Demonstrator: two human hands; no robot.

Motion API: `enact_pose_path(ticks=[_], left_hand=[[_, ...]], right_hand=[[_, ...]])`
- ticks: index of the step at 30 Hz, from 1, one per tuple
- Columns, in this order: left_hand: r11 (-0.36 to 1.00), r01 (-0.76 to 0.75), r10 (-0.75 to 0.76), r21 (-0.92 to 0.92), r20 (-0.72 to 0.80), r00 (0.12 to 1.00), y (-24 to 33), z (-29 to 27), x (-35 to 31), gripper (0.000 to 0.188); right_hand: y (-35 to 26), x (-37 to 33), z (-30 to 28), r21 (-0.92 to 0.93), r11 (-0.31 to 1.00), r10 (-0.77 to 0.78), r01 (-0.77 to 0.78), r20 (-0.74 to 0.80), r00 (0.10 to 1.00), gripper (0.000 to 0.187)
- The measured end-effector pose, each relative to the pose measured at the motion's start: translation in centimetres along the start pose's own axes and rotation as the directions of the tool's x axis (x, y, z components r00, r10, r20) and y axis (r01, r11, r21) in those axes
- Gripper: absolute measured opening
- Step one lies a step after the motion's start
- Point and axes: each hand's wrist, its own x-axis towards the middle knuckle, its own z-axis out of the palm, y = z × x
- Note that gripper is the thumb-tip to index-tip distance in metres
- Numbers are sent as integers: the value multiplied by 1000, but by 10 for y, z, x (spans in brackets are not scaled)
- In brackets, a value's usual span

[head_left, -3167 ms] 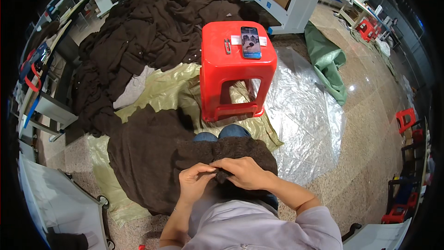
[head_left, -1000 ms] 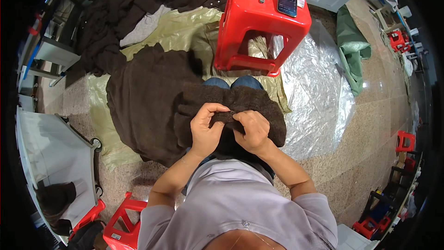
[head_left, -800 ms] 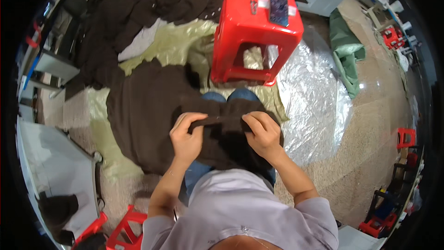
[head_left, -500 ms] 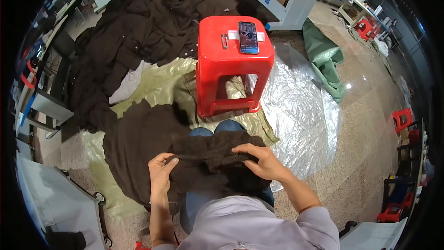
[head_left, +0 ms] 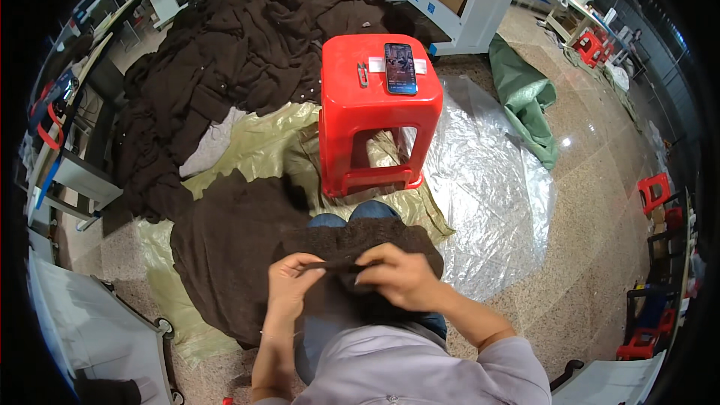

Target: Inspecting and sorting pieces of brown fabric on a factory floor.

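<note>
Far left of the red plastic stool [head_left: 375, 116], a grey-white wheeled cart [head_left: 112, 322]; left of and behind the stool, a heap of dark brown fabric [head_left: 232, 45]. In front of the stool, a fuzzy brown cloth [head_left: 322, 240] draped over denim-clad knees [head_left: 374, 210], pinched at a narrow fold between thumb and fingers of the left hand [head_left: 286, 285]. On the stool, thread snips [head_left: 363, 75], then a smartphone [head_left: 401, 69]. Before it, the same fold nipped between thumb and fingertips of the right hand [head_left: 403, 279]. Right of the stool, a clear plastic sheet [head_left: 487, 202], then a green tarpaulin [head_left: 520, 90].
</note>
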Motion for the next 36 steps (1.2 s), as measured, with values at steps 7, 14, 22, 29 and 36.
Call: enact_pose_path(ticks=[7,14,22,29,36], left_hand=[[998,8,-16,56,129,992,6,23,-9,14],[993,110,-117,50,164,980,0,11,-8,15],[990,-71,55,-123,-133,990,-30,30,2,21],[934,-50,22,-353,-82,996,-16,43,-7,17],[786,-465,569,408,-183,801,-20,51,5,16]], right_hand=[[0,1,26,6,999,33,-33,74,997,31],[2,5,22,93,994,54,-64,104,993,27],[-3,8,33,125,991,35,-51,128,991,27],[-5,11,29,153,987,27,-52,162,986,29],[0,10,34,332,941,17,-69,158,987,32]])
